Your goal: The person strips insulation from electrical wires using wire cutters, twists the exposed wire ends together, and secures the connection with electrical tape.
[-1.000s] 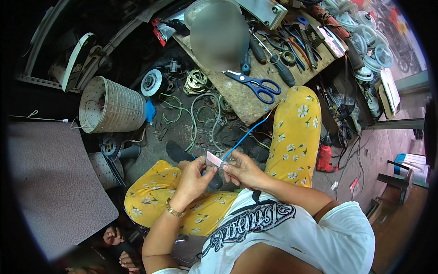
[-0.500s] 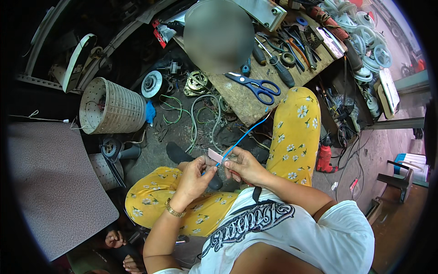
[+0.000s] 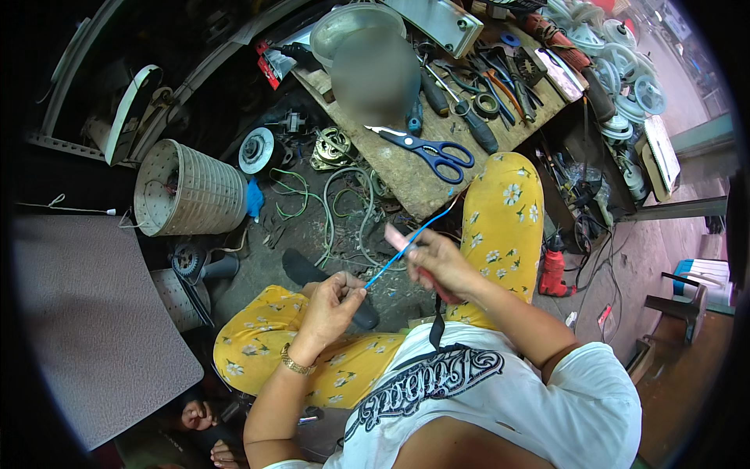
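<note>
A thin blue wire (image 3: 384,270) runs slantwise from my left hand up toward the workbench corner. My left hand (image 3: 334,295) pinches its near end between thumb and fingers. My right hand (image 3: 439,266) is closed around what looks like a knife (image 3: 395,237), with a broad, pale pinkish blade and a red handle showing below the palm. The blade lies close against the wire; whether it touches is blurred. Past the wire's far end, blue-handled scissors (image 3: 430,148) lie on the wooden workbench (image 3: 414,187).
Screwdrivers, pliers and a tape roll (image 3: 486,105) crowd the bench, with a metal bowl (image 3: 328,35) at its far edge. At left stand a perforated drum (image 3: 191,187) and a grey panel (image 3: 101,313). A red drill (image 3: 553,270) lies right. Another person's hands (image 3: 199,414) show lower left.
My right hand has moved away from my left, up and right along the wire, carrying the blade. My left hand keeps its grip on the wire, nearly in place.
</note>
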The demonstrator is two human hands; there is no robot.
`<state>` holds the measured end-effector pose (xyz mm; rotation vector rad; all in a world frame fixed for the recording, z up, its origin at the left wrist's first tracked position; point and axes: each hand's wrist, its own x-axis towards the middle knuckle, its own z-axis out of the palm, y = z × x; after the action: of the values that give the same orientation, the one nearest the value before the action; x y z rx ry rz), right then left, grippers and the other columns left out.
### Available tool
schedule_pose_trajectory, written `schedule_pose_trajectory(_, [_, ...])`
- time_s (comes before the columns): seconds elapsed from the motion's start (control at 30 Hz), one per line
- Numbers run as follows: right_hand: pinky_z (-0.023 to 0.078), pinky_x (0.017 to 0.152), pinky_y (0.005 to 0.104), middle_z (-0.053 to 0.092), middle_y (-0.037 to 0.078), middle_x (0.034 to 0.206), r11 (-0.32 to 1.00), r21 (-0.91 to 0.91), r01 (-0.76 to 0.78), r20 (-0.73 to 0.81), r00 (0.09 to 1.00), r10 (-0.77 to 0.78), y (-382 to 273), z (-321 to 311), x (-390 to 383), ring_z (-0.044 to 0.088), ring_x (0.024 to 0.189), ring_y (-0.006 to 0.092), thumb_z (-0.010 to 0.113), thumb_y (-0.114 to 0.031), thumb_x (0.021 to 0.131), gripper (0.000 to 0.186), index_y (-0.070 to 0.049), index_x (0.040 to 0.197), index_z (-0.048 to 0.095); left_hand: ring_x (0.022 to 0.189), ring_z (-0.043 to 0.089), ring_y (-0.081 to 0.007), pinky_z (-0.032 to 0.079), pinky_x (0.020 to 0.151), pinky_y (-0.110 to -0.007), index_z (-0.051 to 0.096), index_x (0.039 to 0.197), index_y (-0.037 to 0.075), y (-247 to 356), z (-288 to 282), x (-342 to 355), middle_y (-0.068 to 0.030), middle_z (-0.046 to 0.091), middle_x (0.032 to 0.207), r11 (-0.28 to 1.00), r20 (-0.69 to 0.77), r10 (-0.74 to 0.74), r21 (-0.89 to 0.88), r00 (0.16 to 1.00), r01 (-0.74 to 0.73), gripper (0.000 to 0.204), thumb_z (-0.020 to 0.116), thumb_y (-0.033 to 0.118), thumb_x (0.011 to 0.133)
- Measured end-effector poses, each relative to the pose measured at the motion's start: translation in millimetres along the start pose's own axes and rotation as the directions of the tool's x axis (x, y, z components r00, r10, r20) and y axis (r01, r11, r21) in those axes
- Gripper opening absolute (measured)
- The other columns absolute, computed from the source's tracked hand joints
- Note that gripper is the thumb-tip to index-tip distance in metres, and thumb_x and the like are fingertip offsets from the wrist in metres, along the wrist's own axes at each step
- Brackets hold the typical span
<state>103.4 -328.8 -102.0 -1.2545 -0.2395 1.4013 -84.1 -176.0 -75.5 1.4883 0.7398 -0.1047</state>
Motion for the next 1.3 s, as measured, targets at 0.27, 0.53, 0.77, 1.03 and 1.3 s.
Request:
schedule_pose_trajectory(0.27, [0.033, 0.041, 0.0200, 0.058, 0.006, 0.067, 0.996, 0.092, 0.014, 0.163, 0.986, -0.029, 28, 36, 1, 0.043, 0.045, 0.0069, 0.052, -0.012, 0.096, 0.018, -0.004, 0.112, 0.047, 0.077, 0.053, -0.0052, 0.045, 0.071, -0.021, 0.058, 0.091, -0.002, 1, 0, 0, 0.0010, 0.058, 0.083, 0.999, 0.008, -0.024, -0.046, 1.000, 0.024, 0.004, 0.056, 0.001, 0.089])
schedule_pose_trajectory(0.53, [0.035, 0.042, 0.0197, 0.057, 0.006, 0.067, 0.996, 0.088, -0.003, 0.154, 0.988, -0.011, 25, 32, -1, 0.045, 0.046, 0.0072, 0.053, -0.015, 0.096, 0.017, -0.005, 0.109, 0.048, 0.078, 0.053, -0.0053, 0.045, 0.071, -0.022, 0.058, 0.090, -0.002, 1, 0, -1, 0.0003, 0.059, 0.084, 1.000, 0.010, 0.007, 0.005, 1.000, -0.007, 0.003, 0.057, 0.000, 0.089])
schedule_pose_trajectory(0.77, [0.034, 0.042, 0.0196, 0.058, 0.006, 0.067, 0.994, 0.108, 0.010, 0.129, 0.991, -0.024, 22, 29, -2, 0.044, 0.046, 0.0070, 0.052, -0.013, 0.096, 0.014, -0.006, 0.108, 0.049, 0.070, 0.051, -0.0036, 0.041, 0.061, -0.021, 0.058, 0.092, -0.003, 3, 1, -2, 0.0017, 0.057, 0.075, 0.997, 0.004, 0.061, 0.038, 0.998, -0.062, 0.009, 0.059, 0.004, 0.087])
schedule_pose_trajectory(1.03, [0.033, 0.041, 0.0195, 0.058, 0.006, 0.067, 0.992, 0.128, 0.022, 0.068, 0.997, -0.030, 14, 19, 1, 0.043, 0.045, 0.0072, 0.053, -0.015, 0.096, 0.013, -0.006, 0.105, 0.049, 0.070, 0.050, -0.0025, 0.040, 0.059, -0.020, 0.058, 0.093, -0.003, 7, 0, -4, 0.0026, 0.056, 0.074, 0.999, 0.002, 0.053, 0.012, 0.999, -0.053, 0.008, 0.059, 0.003, 0.088])
schedule_pose_trajectory(1.3, [0.034, 0.042, 0.0193, 0.057, 0.007, 0.067, 0.983, 0.182, 0.031, 0.024, 0.999, -0.036, 4, 2, 5, 0.043, 0.045, 0.0077, 0.051, -0.013, 0.096, 0.012, -0.005, 0.104, 0.049, 0.066, 0.048, -0.0027, 0.039, 0.056, -0.021, 0.060, 0.087, -0.003, 7, -2, -2, 0.0028, 0.056, 0.071, 0.997, -0.034, 0.055, 0.062, 0.998, -0.053, 0.008, 0.061, 0.005, 0.087])
